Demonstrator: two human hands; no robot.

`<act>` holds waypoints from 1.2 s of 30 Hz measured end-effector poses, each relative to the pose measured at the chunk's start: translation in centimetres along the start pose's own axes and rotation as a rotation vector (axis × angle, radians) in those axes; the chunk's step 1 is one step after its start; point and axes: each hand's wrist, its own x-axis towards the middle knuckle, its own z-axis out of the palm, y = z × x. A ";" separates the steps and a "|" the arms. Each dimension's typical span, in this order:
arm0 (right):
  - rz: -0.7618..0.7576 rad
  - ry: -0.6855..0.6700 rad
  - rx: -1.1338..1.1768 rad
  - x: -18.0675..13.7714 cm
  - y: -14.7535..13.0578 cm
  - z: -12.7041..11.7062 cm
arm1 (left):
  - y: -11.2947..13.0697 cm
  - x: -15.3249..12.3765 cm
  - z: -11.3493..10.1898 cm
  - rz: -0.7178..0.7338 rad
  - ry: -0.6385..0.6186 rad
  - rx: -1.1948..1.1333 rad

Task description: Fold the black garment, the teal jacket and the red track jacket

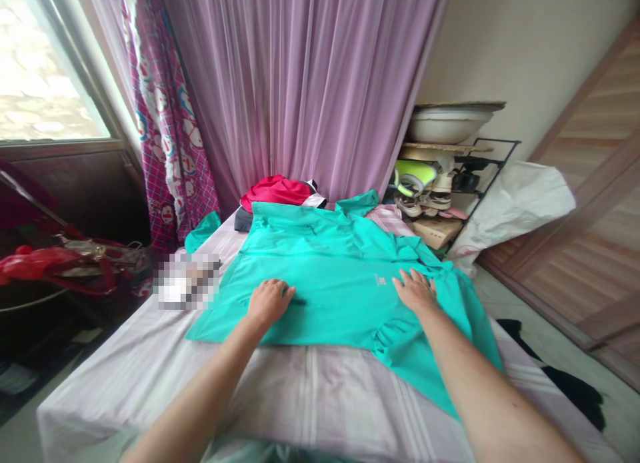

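Turquoise and smooth, the thin-fabric sleeved garment lies spread across the pale-pink striped cloth beneath your open, palm-down left hand and right hand, where uneven dragging could bunch its fabric into creases.

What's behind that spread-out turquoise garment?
Behind the turquoise garment lies bunched red cloth, with a purple curtain beyond. The garment hides part of the red cloth's lower edge; whatever is behind the curtain can't be seen.
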 end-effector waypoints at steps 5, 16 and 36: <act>-0.005 0.038 -0.025 0.1 0.3 0.5 | 2.6 4.2 -0.2 0.098 -0.029 -0.018; -0.037 0.095 -0.095 -0.4 0.3 0.9 | -1.6 9.4 3.5 0.036 -0.087 -0.010; -0.660 -0.186 0.138 1.1 -19.5 -4.9 | -4.9 8.7 3.0 -0.012 -0.062 0.017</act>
